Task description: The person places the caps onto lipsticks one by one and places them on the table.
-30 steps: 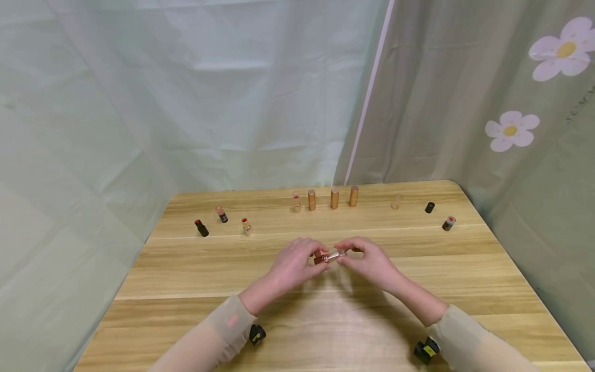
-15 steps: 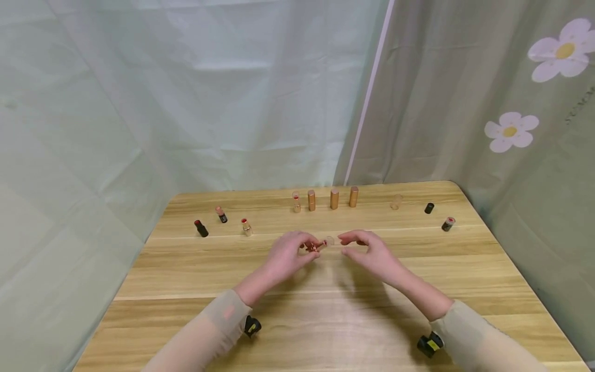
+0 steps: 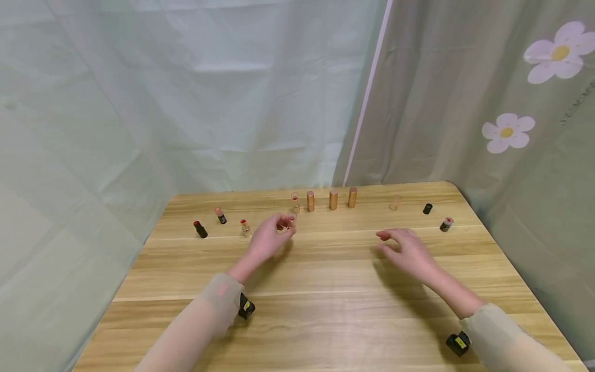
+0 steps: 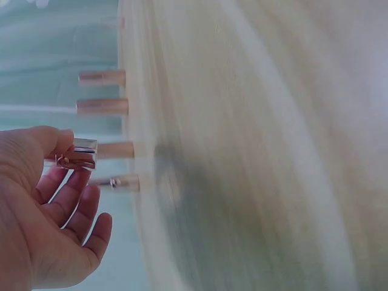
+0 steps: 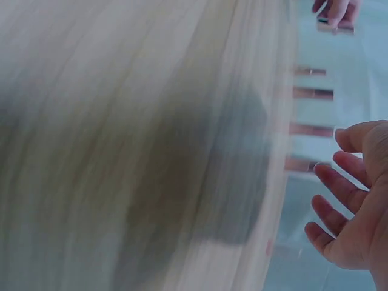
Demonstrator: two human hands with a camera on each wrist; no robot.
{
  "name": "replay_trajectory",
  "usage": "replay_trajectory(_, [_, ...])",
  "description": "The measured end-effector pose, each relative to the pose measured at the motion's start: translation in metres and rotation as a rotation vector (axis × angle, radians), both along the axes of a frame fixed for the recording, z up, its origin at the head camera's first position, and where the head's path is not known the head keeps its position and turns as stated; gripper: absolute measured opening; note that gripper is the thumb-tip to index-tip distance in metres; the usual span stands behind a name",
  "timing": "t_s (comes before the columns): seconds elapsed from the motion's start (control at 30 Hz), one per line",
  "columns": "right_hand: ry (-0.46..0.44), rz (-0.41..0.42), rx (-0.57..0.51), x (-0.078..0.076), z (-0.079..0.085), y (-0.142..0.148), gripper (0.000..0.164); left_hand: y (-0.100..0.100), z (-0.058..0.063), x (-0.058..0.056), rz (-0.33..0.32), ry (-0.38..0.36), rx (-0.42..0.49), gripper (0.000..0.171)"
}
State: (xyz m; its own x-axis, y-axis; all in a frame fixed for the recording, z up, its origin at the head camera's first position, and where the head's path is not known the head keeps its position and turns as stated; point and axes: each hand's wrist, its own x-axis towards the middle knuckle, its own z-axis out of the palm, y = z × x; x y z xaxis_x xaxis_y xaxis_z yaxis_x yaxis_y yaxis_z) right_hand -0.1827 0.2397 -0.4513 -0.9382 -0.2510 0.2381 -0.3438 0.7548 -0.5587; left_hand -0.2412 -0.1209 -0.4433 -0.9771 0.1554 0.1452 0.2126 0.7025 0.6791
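Left hand [image 3: 266, 241]: thumb and forefinger closed in a pinch on the lipstick [image 3: 291, 222]; remaining fingers loosely bent and spread, per left wrist view. Lipstick sits at these fingertips, roughly upright, its base apparently off the table [image 3: 334, 315].

Just beyond the left fingertips: a clear-topped lipstick [image 3: 296, 204], standing. To its right, also beyond the fingers, three copper tubes [image 3: 333, 200] upright in a row. Left of the left fingers: a gold lipstick [image 3: 246, 228], near the knuckles; farther out, a pink lipstick [image 3: 220, 215] and a black lipstick [image 3: 200, 229].

Right hand [image 3: 410, 254]: raised over the table, well apart from the left; thumb and forefinger curved with a gap between, gripping nothing. Beyond its fingertips, a clear cap [image 3: 394, 202]; beyond and to the right, a black cap [image 3: 427, 208] and a red-topped pot [image 3: 447, 225].
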Motion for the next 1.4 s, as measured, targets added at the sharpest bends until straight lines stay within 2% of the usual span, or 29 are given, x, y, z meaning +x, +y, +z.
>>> replay_trajectory(0.2, [-0.006,-0.052,0.039,0.000,-0.008,0.019,0.034,0.000,-0.004,-0.020,0.056,-0.016,-0.008,0.022])
replay_trajectory(0.43, [0.003,-0.066,0.053,0.002,-0.012,0.026,0.033,0.000,-0.012,-0.036,0.117,-0.091,-0.012,0.025])
replay_trajectory(0.57, [0.001,-0.075,0.056,0.004,-0.013,0.028,0.033,-0.003,-0.019,-0.045,0.165,-0.099,-0.057,0.023])
replay_trajectory(0.73, [-0.008,-0.089,0.050,0.006,-0.015,0.030,0.032,-0.003,-0.025,-0.053,0.202,-0.117,-0.108,0.020])
replay_trajectory(1.13, [0.011,-0.090,0.028,0.009,-0.017,0.030,0.031,-0.003,-0.026,-0.069,0.275,-0.170,-0.080,0.027])
replay_trajectory(1.4, [-0.006,-0.091,0.012,0.011,-0.017,0.030,0.031,-0.005,-0.027,-0.077,0.336,-0.133,-0.064,0.030])
